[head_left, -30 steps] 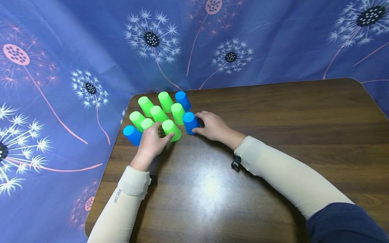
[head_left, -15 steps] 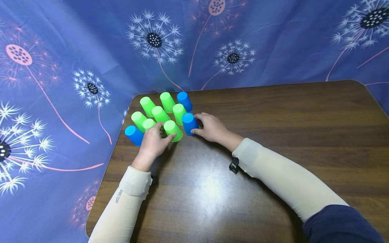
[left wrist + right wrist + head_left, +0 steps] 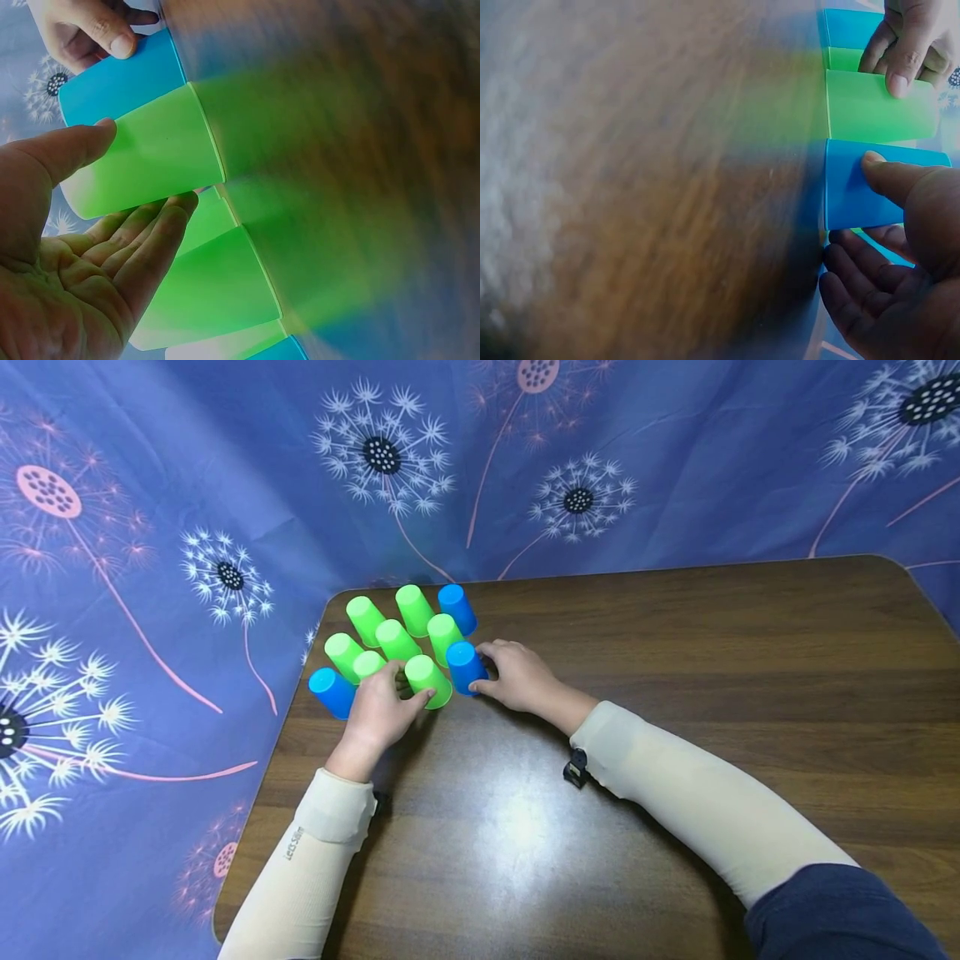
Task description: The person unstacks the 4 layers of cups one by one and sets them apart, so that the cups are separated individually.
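Note:
Upside-down plastic cups stand in a cluster at the table's far left corner. My left hand (image 3: 381, 710) grips a green cup (image 3: 427, 682) at the cluster's front, thumb on the near side and fingers on the far side. Beside it, my right hand (image 3: 522, 677) holds a blue cup (image 3: 466, 668) between thumb and fingers. Both held cups rest rim-down on the table. In the left wrist view the held blue cup (image 3: 127, 79) meets the green cup (image 3: 154, 154) along its side. My left hand partly hides another green cup (image 3: 368, 664) behind it.
Several more green cups (image 3: 397, 641) stand behind the held ones. A blue cup (image 3: 332, 692) is at the cluster's left front, another blue cup (image 3: 457, 609) at its back right. The brown wooden table (image 3: 675, 693) runs right, with a blue dandelion-print cloth (image 3: 480, 468) behind it.
My right hand has slid the blue cup slightly left and nearer, closing the gap to the green cup. My left hand keeps its grip on the green cup. The head view has shifted a little.

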Available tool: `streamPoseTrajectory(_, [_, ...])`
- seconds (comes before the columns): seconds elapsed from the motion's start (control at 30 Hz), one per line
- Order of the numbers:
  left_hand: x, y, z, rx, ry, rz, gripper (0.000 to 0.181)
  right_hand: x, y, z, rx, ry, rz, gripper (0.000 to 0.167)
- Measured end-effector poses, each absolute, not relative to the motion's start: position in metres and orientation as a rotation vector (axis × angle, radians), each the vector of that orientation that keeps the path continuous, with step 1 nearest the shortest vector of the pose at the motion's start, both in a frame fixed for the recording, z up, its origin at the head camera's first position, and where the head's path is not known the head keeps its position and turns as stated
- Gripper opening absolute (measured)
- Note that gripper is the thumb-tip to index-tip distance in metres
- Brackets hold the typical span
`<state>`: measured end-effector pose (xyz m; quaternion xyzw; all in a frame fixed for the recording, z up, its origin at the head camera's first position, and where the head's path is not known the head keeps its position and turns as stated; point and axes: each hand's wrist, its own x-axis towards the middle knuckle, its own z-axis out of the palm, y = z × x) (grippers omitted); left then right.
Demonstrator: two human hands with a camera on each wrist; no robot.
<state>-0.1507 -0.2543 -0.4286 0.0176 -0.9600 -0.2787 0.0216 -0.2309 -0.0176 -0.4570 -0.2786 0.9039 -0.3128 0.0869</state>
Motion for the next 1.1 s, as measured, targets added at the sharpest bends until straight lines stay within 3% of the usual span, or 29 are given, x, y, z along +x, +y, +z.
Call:
streamPoseTrajectory(0.97, [-0.1516,-0.2568,-0.4262,0.030,-2.994,-0.863,0.055,-0.2303,-0.0220,-0.4575,-0.784,2.713,-0.926,0.064])
streamPoseTrajectory(1.1, [-0.1493,-0.2569,-0.4245,0.020,-2.984,-0.871,0.064,-0.2312,-0.0190,-0.4584,-0.783,2.695,-0.948,0.067])
